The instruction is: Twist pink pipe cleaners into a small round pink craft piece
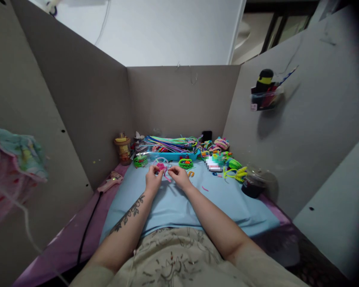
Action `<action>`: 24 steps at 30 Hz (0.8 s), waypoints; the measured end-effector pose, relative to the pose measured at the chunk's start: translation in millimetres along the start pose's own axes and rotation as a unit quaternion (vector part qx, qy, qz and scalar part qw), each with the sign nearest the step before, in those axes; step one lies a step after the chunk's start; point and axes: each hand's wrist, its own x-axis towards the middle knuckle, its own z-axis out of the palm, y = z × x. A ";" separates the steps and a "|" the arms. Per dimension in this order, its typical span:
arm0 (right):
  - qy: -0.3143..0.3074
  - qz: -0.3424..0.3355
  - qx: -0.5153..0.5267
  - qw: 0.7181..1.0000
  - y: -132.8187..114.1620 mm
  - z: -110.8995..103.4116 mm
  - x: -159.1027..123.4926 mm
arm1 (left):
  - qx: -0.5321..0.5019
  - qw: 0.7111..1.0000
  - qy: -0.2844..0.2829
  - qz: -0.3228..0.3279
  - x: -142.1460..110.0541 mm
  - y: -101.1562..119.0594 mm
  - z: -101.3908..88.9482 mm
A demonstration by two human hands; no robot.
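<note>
Above the blue cloth, my left hand pinches a bright pink pipe cleaner piece that looks wound into a small bundle. Loose pink ends hang between my two hands. My right hand is close beside it, thumb and fingers pressed together on one of the pink pipe cleaner strands; the fingertips are small and partly hidden. Just beyond the right hand sits a green fuzzy piece with an orange middle. A bent orange pipe cleaner lies to its right.
A blue tray heaped with pipe cleaners stands at the back. To the left are a green frog-like piece, a jar and a pink glue gun. A dark tub stands right; grey panels enclose the table.
</note>
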 end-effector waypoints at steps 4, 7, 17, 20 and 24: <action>0.046 -0.038 -0.051 0.997 -3.4 -2.1 -0.4 | -0.013 0.999 -0.044 0.007 -2.0 3.6 1.6; 0.059 -0.058 -0.077 0.994 -3.8 -2.3 -0.3 | -0.032 0.997 -0.062 0.013 -3.0 4.8 2.4; 0.102 -0.132 -0.144 0.975 2.1 -3.9 0.5 | -0.083 0.992 -0.089 0.012 -3.5 3.4 3.9; 0.112 -0.144 -0.162 0.970 1.4 -3.6 0.2 | -0.089 0.992 -0.087 0.010 -3.5 3.1 4.0; 0.105 -0.164 -0.180 0.964 -1.3 -3.9 -0.6 | -0.088 0.992 -0.085 0.004 -3.1 3.3 4.5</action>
